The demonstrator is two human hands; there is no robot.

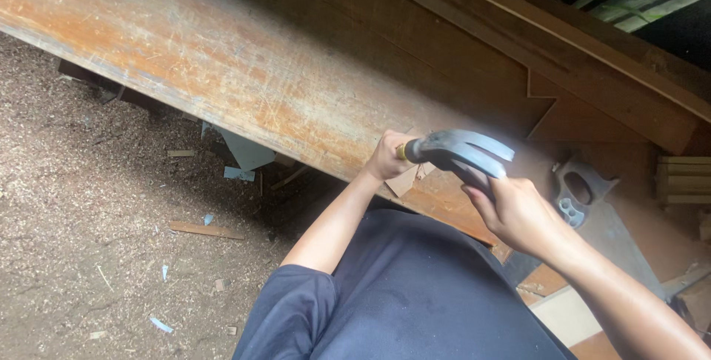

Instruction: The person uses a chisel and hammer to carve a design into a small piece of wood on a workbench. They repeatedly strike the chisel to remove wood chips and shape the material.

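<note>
A strike looks in hand: the right hand (518, 212) grips the hammer (459, 154) while the left hand (386, 156), fingers closed, steadies something small at nine o'clock of its head on the workbench (222, 64), so the next blow needs careful aim.

Worn wooden bench (222, 64); handsaw (592, 204) on it; sawdust floor (74, 204) below.

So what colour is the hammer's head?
Grey-blue metal, motion-blurred; the hammer head shows in the head view, held by the right hand.

Scratched, worn wooden workbench (244, 71); dull grey metal hammer head (463, 154) (blurred); sawdust-strewn floor (81, 204).
</note>
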